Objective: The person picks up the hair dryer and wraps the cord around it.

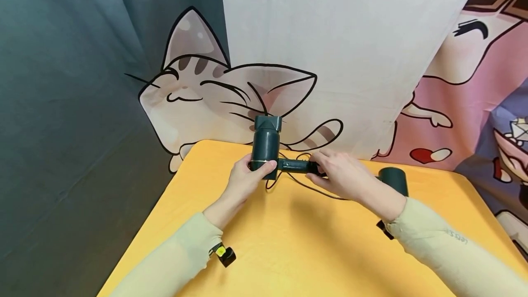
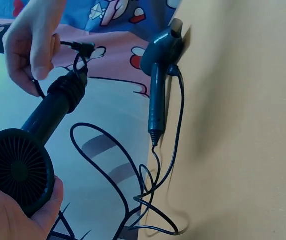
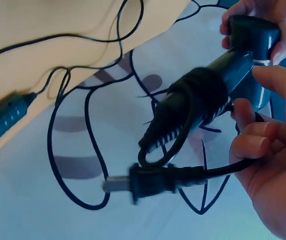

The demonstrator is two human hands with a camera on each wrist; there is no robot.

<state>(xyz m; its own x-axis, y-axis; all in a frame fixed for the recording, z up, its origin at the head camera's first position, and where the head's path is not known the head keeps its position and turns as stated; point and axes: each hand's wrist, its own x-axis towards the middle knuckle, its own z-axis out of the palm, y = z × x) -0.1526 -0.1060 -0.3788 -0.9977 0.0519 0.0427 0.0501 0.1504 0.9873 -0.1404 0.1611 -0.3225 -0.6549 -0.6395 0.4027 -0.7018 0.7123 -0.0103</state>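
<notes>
My left hand grips a dark green hair dryer round the rear of its barrel, by the round air-intake grille. The nozzle points to the back and the handle sticks out to the right, over the table. Several turns of black power cord are wound round the handle. At the handle's end my right hand holds the cord's loose end between curled fingers and thumb. The two-pin plug dangles free beyond these fingers, beside the handle's tip.
A second dark green hair dryer lies on the yellow table, partly behind my right forearm in the head view. Its loose black cord loops across the table's back part. A cartoon-printed curtain hangs behind the table.
</notes>
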